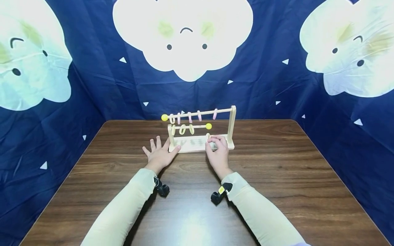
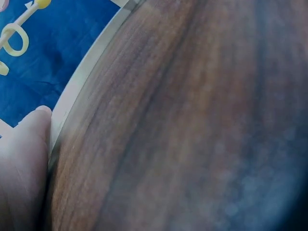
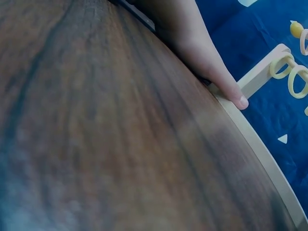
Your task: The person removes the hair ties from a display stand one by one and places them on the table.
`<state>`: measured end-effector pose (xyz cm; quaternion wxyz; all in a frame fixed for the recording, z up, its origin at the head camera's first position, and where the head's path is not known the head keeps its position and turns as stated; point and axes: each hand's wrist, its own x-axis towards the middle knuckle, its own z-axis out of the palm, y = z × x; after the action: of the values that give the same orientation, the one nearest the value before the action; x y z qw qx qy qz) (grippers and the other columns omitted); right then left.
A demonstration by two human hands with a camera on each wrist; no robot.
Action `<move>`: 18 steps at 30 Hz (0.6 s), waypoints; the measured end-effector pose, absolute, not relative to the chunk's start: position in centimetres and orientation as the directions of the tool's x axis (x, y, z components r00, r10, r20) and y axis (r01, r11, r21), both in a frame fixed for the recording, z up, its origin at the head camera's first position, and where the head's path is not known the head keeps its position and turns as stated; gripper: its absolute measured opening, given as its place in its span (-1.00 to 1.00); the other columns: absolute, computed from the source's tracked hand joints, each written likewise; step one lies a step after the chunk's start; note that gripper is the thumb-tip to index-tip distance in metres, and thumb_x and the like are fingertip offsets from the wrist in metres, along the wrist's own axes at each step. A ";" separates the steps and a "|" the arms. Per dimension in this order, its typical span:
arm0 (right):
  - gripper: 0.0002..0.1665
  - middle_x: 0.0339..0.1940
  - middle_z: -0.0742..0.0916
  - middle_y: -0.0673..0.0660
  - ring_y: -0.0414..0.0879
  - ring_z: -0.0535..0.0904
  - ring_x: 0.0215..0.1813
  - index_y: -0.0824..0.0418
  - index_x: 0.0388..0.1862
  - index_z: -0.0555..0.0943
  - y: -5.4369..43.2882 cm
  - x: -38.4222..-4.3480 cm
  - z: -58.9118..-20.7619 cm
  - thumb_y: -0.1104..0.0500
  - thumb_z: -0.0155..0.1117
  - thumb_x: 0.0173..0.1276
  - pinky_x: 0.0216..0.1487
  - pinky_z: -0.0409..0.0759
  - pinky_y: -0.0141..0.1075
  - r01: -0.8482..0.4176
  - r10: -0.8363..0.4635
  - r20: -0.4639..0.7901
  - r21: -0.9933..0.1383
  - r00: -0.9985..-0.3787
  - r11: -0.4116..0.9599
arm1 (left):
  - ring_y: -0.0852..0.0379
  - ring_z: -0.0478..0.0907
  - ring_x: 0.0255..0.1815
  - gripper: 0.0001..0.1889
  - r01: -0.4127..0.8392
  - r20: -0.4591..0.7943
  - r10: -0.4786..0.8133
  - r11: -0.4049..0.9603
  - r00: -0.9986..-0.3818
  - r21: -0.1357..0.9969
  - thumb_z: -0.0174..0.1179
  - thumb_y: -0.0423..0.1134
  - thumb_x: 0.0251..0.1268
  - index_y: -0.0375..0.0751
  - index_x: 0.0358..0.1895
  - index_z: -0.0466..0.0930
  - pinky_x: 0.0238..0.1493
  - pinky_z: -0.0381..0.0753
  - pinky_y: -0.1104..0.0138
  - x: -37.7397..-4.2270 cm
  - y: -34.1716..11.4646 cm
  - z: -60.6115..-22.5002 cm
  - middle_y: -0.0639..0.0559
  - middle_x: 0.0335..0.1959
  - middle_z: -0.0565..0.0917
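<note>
A wooden ring stand has a pale base (image 1: 192, 145), a tall right post (image 1: 232, 124) and a short left post. Its upper rod carries a cream ring (image 1: 172, 118) and several pink rings (image 1: 189, 117); three cream rings (image 1: 182, 129) hang on the lower rod. My left hand (image 1: 159, 157) lies with fingers spread beside the base's left end, its thumb (image 2: 36, 125) on the front edge; the right wrist view shows this thumb too. Above the base's right part, my right hand (image 1: 219, 155) pinches a cream ring (image 1: 208, 135), partly covered by the fingers, below the lower rod's yellow ball (image 1: 208, 126).
The stand is on a brown wooden table (image 1: 277, 171), toward its far edge. A blue curtain (image 1: 261, 92) with white cloud shapes encloses the back and sides. Another yellow ball (image 1: 164, 117) caps the upper rod's left end.
</note>
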<state>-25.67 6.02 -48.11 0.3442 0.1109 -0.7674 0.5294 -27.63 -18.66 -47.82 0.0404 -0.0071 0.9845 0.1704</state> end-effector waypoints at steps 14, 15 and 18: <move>-0.93 -0.01 0.65 0.17 0.15 0.48 0.11 0.23 -0.35 0.71 5.5 -25.3 -48.4 0.27 0.39 0.16 0.18 0.37 -0.03 -0.539 0.050 0.612 -0.729 -0.789 0.422 | -0.43 -0.49 0.60 -0.02 -0.026 -0.078 0.000 0.941 -0.997 0.338 -0.39 0.60 0.32 0.07 0.65 -0.05 0.29 -0.62 -0.48 -27.4 -18.5 -47.6 -0.36 0.63 -0.29; -0.94 -0.01 0.65 0.18 0.16 0.47 0.11 0.23 -0.36 0.71 5.5 -25.3 -48.4 0.27 0.39 0.16 0.18 0.37 -0.01 -0.537 0.034 0.604 -0.731 -0.796 0.422 | -0.43 -0.49 0.60 -0.02 -0.027 -0.077 -0.001 0.941 -0.997 0.338 -0.39 0.61 0.32 0.07 0.65 -0.04 0.30 -0.61 -0.48 -27.4 -18.5 -47.6 -0.36 0.64 -0.29; -0.95 -0.01 0.65 0.18 0.18 0.47 0.12 0.23 -0.38 0.70 5.3 -25.1 -48.3 0.27 0.40 0.16 0.20 0.37 0.02 -0.525 -0.011 0.578 -0.732 -0.816 0.434 | -0.43 -0.48 0.59 -0.01 -0.026 -0.072 -0.002 0.940 -0.997 0.341 -0.38 0.61 0.32 0.06 0.65 -0.03 0.29 -0.62 -0.48 -27.3 -18.6 -47.6 -0.37 0.63 -0.28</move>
<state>-25.14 5.30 -48.32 0.2542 0.1659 -0.8076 0.5056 -27.34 -18.57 -47.55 0.0354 -0.0070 0.9842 0.1733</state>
